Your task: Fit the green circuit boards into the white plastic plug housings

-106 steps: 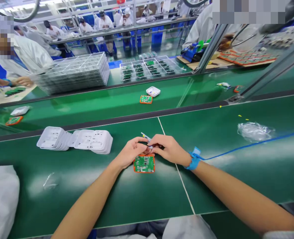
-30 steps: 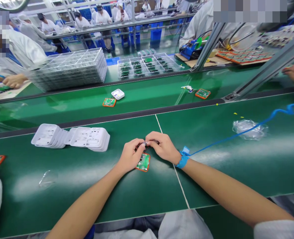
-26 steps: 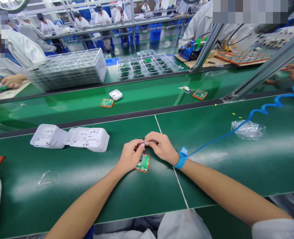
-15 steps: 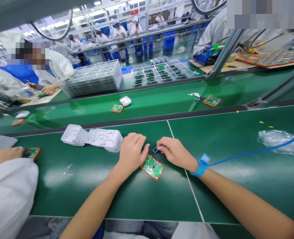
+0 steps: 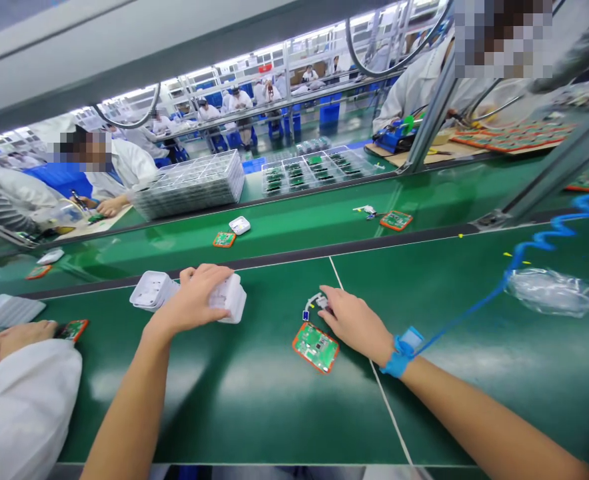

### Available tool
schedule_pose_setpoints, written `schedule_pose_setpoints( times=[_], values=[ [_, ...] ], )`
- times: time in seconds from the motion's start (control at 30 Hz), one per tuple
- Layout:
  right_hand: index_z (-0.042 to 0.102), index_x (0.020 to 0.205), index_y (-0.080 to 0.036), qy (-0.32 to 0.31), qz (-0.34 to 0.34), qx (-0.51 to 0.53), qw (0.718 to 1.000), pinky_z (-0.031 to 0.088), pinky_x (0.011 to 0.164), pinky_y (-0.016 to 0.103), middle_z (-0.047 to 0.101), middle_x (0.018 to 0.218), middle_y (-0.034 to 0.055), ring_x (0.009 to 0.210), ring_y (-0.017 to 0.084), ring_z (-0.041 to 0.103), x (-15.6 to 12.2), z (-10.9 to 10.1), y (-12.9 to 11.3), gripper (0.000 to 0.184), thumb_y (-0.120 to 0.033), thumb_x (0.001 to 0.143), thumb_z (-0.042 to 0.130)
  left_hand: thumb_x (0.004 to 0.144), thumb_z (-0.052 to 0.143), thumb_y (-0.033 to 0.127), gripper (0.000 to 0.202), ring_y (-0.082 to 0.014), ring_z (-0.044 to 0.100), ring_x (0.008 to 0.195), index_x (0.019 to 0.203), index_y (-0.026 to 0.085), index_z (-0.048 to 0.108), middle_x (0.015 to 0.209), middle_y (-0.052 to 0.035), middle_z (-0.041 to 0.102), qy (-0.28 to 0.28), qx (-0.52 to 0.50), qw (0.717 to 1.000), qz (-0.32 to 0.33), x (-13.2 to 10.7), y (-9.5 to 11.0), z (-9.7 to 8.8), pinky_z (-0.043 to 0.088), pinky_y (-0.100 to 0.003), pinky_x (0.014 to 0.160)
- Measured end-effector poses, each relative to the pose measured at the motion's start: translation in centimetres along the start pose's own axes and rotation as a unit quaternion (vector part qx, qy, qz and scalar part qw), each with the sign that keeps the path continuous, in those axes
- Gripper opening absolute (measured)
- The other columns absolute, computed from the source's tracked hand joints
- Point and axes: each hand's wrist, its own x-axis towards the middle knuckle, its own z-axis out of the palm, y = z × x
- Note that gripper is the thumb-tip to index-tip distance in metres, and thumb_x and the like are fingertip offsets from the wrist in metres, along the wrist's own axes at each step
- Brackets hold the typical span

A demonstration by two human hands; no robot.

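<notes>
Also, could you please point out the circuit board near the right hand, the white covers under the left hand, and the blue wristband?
Circuit board (image 5: 316,347), head view: middle of its green face.
White covers (image 5: 233,300), head view: uncovered right part.
Blue wristband (image 5: 398,359), head view: its wrapped band.

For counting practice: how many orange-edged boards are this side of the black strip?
2: a board near the right hand, another beside a coworker's hand. More may be hidden.

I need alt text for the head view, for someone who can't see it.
A person's left hand spans white covers on a green bench; the right hand is at a small wired part near an orange-edged circuit board. Workers in white are beyond.
</notes>
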Motion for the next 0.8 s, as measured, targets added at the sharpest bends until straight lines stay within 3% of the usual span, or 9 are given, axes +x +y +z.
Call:
schedule_pose_setpoints(
  times=[0.07,0.13,0.23,0.33,0.47,0.57,0.7,0.8],
  values=[
    [0.056,0.121,-0.015,0.045,-0.049,0.064,0.996,0.052,0.080,0.037,0.068,0.106,0.0114,0.095,0.026,0.067,0.2,0.2,0.3,0.026,-0.018,0.095,0.056,0.076,0.078,0.032,0.072,-0.0345,0.044,0.135,0.142,0.030,0.047,0.145,-0.0095,0.053,0.103,-0.134,0.985,0.044,-0.1,1.5,0.8,0.031,-0.055,0.113],
    [0.059,0.115,-0.017,0.095,-0.118,0.124,0.981,0.053,0.080,0.036,0.066,0.107,0.0101,0.095,0.023,0.066,0.2,0.2,0.3,0.020,-0.015,0.097,0.050,0.075,0.081,0.032,0.080,-0.0330,0.046,0.135,0.145,0.032,0.042,0.149,-0.0103,0.046,0.158,-0.333,0.925,0.096,0.0,3.5,2.9,0.042,-0.048,0.109],
    [0.061,0.116,-0.019,0.163,-0.205,0.165,0.951,0.053,0.076,0.030,0.063,0.108,0.0093,0.091,0.018,0.065,0.1,-0.2,0.4,0.025,-0.011,0.097,0.045,0.071,0.086,0.023,0.082,-0.0328,0.044,0.137,0.143,0.029,0.046,0.147,-0.0118,0.045,0.107,-0.506,0.847,0.124,0.7,6.4,7.9,0.044,-0.047,0.111],
    [0.064,0.118,-0.022,0.175,-0.228,0.138,0.948,0.051,0.066,0.025,0.058,0.104,0.0070,0.074,0.012,0.061,0.2,-0.5,0.8,0.033,-0.008,0.097,0.043,0.067,0.088,0.016,0.085,-0.0329,0.044,0.139,0.140,0.032,0.048,0.151,-0.0113,0.042,0.036,-0.630,0.768,0.113,1.4,8.1,12.4,0.047,-0.048,0.109],
    [0.065,0.118,-0.023,0.159,-0.243,0.048,0.956,0.047,0.064,0.024,0.061,0.098,0.0051,0.073,0.012,0.059,0.2,0.0,1.2,0.033,-0.008,0.095,0.046,0.074,0.084,0.013,0.062,-0.0292,0.053,0.132,0.127,0.031,0.057,0.150,-0.0091,0.041,-0.014,-0.722,0.685,0.096,1.4,8.8,14.7,0.047,-0.048,0.108],
    [0.068,0.105,-0.020,0.157,-0.260,0.004,0.953,0.043,0.067,0.026,0.066,0.095,0.0053,0.075,0.014,0.056,0.1,0.6,0.9,0.023,-0.009,0.094,0.051,0.074,0.085,0.016,0.056,-0.0269,0.056,0.128,0.123,0.027,0.059,0.143,-0.0095,0.049,-0.013,-0.744,0.665,0.064,1.4,9.0,15.0,0.049,-0.045,0.107],
    [0.070,0.097,-0.019,0.149,-0.297,-0.029,0.943,0.039,0.067,0.028,0.068,0.098,0.0065,0.073,0.015,0.052,-0.2,0.7,0.3,0.025,-0.007,0.095,0.048,0.085,0.076,0.026,0.025,-0.0236,0.061,0.121,0.108,0.020,0.066,0.127,-0.0104,0.065,0.041,-0.736,0.674,-0.043,1.8,9.0,15.4,0.050,-0.040,0.104],
    [0.071,0.096,-0.019,0.142,-0.286,-0.032,0.947,0.037,0.066,0.028,0.067,0.103,0.0077,0.073,0.014,0.051,-0.3,0.5,-0.1,0.023,-0.013,0.097,0.049,0.083,0.078,0.028,0.023,-0.0238,0.067,0.113,0.101,0.018,0.068,0.122,-0.0110,0.070,0.034,-0.728,0.682,-0.064,1.8,9.0,15.5,0.054,-0.040,0.098]
  ],
)
